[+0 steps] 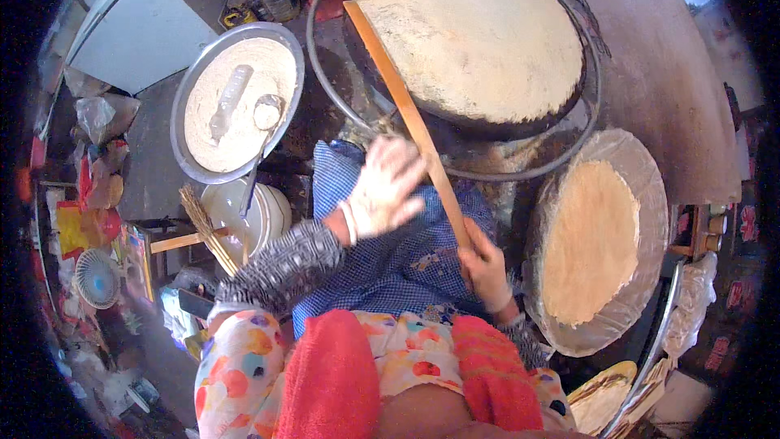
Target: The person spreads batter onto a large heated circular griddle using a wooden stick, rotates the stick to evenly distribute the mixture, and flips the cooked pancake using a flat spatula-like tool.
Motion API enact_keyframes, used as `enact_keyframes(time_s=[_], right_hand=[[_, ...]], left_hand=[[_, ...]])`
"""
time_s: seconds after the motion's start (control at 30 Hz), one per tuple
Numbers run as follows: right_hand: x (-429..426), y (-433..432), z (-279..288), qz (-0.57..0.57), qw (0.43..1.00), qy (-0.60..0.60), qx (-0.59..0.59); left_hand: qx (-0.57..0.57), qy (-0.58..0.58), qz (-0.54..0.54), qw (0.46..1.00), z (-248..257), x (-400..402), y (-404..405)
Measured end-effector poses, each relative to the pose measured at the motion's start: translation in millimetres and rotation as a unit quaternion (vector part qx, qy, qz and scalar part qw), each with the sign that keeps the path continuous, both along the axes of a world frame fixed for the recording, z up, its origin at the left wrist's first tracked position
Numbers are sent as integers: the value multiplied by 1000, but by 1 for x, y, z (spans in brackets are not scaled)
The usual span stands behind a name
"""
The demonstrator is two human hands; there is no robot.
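Note:
A round griddle covered with a thin pale sheet of batter (469, 30) stands before me. My right hand (485, 265) grips the lower end of a long flat wooden strip (399, 94), whose far end reaches over the griddle's left edge. My left hand (390, 186), blurred and with its fingers spread, is beside the strip's middle, above my blue checked apron; it holds nothing that I can see. Left of the griddle, a metal basin (297, 67) of pale batter holds a clear plastic bottle (231, 100) and a ladle (267, 113).
Right of my knees, a plastic-lined round basket (649, 219) holds a stack of thin flatbreads (591, 244). A metal ring (323, 76) surrounds the griddle. Lower left are a white bucket (277, 207) and a straw brush (204, 219). A broad brown board (664, 97) lies at right.

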State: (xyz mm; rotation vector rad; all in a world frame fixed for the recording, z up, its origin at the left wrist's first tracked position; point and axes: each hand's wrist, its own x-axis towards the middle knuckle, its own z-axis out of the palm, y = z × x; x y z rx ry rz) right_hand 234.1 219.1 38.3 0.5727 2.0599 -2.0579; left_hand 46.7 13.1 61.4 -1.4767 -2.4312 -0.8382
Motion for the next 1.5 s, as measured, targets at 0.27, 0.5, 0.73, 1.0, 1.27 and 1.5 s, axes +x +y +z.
enact_keyframes(time_s=[0.27, 0.5, 0.73, 1.0, 1.27, 1.5], right_hand=[[61, 3, 11, -272, 956, -31, -103], [21, 50, 1, -142, 924, -56, -351], [-17, 6, -4, -64, 933, -90, -343], [-72, -48, -2, -22, 981, -30, -192], [-116, -39, -2, -43, 992, -56, -103], [-65, -29, -14, -92, 989, -15, -112]], left_hand=[[-51, 143, -164, 975, -31, -97, 231], [-173, 139, -55, 974, -30, -140, 186], [-143, 158, 3, 977, -36, -162, 79], [-142, 123, 137, 973, -29, -184, -47], [-294, 113, 111, 943, -84, -136, -58], [-191, 79, 160, 965, -91, -35, 33]])
